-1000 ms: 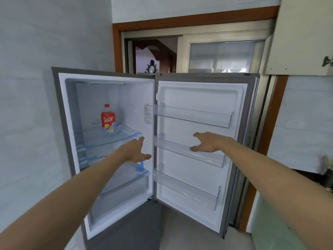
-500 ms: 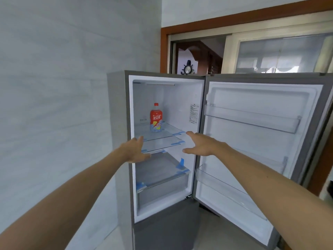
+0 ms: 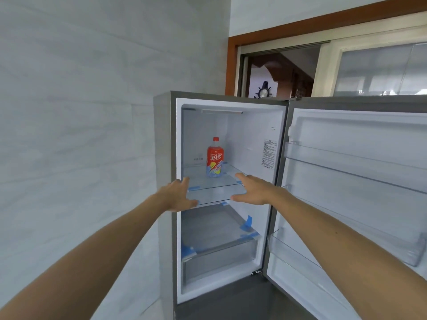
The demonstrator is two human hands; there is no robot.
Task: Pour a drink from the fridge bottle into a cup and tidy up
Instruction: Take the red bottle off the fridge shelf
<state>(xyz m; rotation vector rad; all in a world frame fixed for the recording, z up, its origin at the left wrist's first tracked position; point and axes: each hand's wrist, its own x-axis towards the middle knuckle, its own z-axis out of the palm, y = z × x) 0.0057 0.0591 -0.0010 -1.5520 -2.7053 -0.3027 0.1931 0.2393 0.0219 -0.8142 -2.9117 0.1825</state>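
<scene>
A red-capped plastic drink bottle with a red and blue label (image 3: 215,158) stood upright near the back edge of the upper glass shelf (image 3: 198,180), about midway between its left and right edges and nothing else on it. It sat deep and alone, so a straight reach over the front edge looked enough to get it.

The left hand (image 3: 178,195) was at the front left corner of that shelf and the right hand (image 3: 251,190) at the front right corner. On each the fingers (image 3: 183,182) were straight and lay loosely together, thumb held apart, gripping nothing. Both hands were well short of the bottle. Whether the palms touched the shelf edge could not be told. Held out level on either side, they seemed set to close in on the bottle from both flanks; fetching it was the step in hand, and the pouring had not begun. No cup was in view.

The grey steel fridge (image 3: 165,158) had a white lining, and its door (image 3: 358,181) stood wide open to the right, with clear door bins that appeared empty. Strips of blue tape (image 3: 246,224) were stuck on the shelf corners and on the clear drawer (image 3: 219,257) below, likely to keep them from sliding. A pale grey tiled wall (image 3: 80,112) ran along the left. Behind the fridge was a brown wooden door frame (image 3: 231,65) with a dark ship's-wheel ornament (image 3: 264,91) beyond it.
</scene>
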